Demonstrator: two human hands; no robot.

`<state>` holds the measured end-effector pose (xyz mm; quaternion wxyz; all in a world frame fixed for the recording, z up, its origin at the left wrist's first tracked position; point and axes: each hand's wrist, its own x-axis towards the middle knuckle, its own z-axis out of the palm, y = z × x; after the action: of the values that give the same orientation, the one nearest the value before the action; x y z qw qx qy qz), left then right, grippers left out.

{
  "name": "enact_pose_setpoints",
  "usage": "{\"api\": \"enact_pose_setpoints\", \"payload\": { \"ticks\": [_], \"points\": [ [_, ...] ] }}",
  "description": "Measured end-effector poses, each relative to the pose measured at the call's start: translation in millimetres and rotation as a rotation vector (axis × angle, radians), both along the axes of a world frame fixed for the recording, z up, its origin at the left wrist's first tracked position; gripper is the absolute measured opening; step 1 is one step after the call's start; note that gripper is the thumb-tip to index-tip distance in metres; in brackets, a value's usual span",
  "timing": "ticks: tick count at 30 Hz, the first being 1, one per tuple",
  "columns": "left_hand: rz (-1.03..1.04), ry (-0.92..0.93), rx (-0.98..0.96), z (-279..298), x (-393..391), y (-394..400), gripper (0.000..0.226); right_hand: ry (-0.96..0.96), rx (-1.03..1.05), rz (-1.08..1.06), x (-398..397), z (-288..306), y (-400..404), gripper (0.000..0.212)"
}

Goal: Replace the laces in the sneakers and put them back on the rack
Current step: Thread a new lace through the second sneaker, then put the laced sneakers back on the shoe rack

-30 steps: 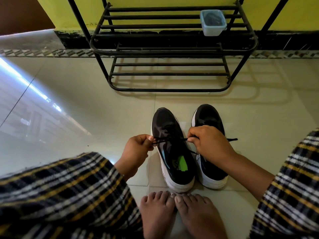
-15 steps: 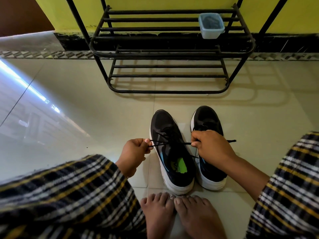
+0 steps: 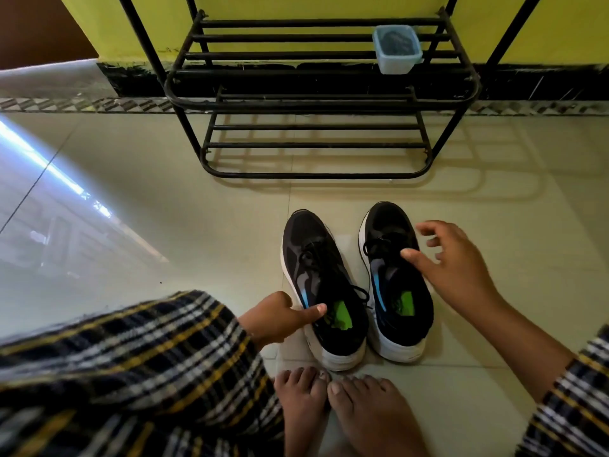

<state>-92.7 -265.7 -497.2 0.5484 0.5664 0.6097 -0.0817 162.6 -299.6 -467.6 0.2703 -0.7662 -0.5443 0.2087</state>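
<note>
Two black sneakers with white soles stand side by side on the tiled floor, toes toward the rack. The left sneaker (image 3: 313,268) has black laces (image 3: 311,253) threaded through it, with a loose end lying toward its right side. My left hand (image 3: 276,319) grips that sneaker's collar at its left side, thumb over the rim, fingers hidden. My right hand (image 3: 456,268) hovers over the right sneaker (image 3: 392,291) with fingers spread, blurred, thumb near the tongue. The black metal shoe rack (image 3: 313,175) stands just beyond them.
A small pale blue plastic container (image 3: 397,49) sits at the right of the rack's upper shelf. My bare feet (image 3: 346,410) are just behind the sneakers' heels. Plaid-covered knees (image 3: 131,374) fill the lower left and right corners. A yellow wall stands behind the rack.
Both hands let go of the lace ends they were pulling apart. The left hand dropped to the left sneaker's collar; the right hand opened and moved over the right sneaker.
</note>
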Motion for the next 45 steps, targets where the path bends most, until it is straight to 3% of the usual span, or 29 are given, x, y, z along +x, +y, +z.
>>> {"api": "enact_pose_setpoints", "payload": {
  "ticks": [4, 7, 11, 15, 17, 19, 21, 23, 25, 28, 29, 30, 31, 33, 37, 40, 43, 45],
  "points": [
    [-0.086, 0.014, 0.084, 0, 8, 5, 0.049, 0.21, -0.428, -0.162, 31, -10, -8, 0.074],
    [-0.052, -0.006, 0.065, 0, 9, 7, 0.047, 0.367, -0.62, -0.13, 33, -22, -21, 0.077],
    [-0.004, -0.035, 0.075, 1, 14, 9, 0.048, 0.524, -0.592, -0.046, 15, -38, -28, 0.048],
    [0.048, -0.111, 0.046, 5, 19, 10, 0.043, 0.593, -0.475, 0.003, 21, -29, -19, 0.041],
    [0.072, -0.146, 0.026, 6, 19, 8, 0.041, 0.603, -0.516, 0.017, 12, -49, -17, 0.038],
    [0.135, -0.181, -0.005, 4, 18, 6, 0.046, 0.468, -0.508, 0.07, 13, -105, -46, 0.03],
    [0.24, -0.205, -0.041, 0, 15, 5, 0.062, 0.601, -0.714, 0.147, -29, -148, -89, 0.027],
    [0.36, -0.246, -0.093, -1, 13, 4, 0.068, 0.307, -0.487, 0.265, -76, -164, -111, 0.038],
    [0.425, -0.31, -0.16, -3, 9, 4, 0.058, 0.273, -0.447, 0.359, -97, -108, -112, 0.041],
    [0.429, -0.37, -0.222, 4, 5, 3, 0.043, 0.497, -0.388, 0.233, -78, -112, -102, 0.036],
    [0.422, -0.379, -0.231, 5, 3, 4, 0.041, 0.659, -0.468, 0.18, -57, -90, -88, 0.03],
    [0.414, -0.379, -0.235, 4, 1, 5, 0.04, 0.941, -0.564, 0.163, -41, -70, -71, 0.021],
    [0.405, -0.384, -0.237, 3, -2, 7, 0.04, 0.968, -0.532, 0.119, -30, -56, -54, 0.017],
    [0.389, -0.385, -0.238, 3, -5, 7, 0.042, 1.044, -0.542, -0.092, 3, -39, -30, 0.03],
    [0.383, -0.424, -0.213, 10, -9, 9, 0.048, 0.967, -0.599, -0.078, 6, -26, -20, 0.044],
    [0.376, -0.476, -0.172, 26, -14, 13, 0.047, 0.93, -0.585, -0.023, 7, -15, -12, 0.075],
    [0.35, -0.512, -0.13, 44, -18, 18, 0.049, 0.856, -0.545, 0.047, 8, 6, -4, 0.087],
    [0.333, -0.534, -0.087, 59, -21, 21, 0.038, 0.784, -0.513, 0.067, 7, 23, 1, 0.104]
  ]
}}
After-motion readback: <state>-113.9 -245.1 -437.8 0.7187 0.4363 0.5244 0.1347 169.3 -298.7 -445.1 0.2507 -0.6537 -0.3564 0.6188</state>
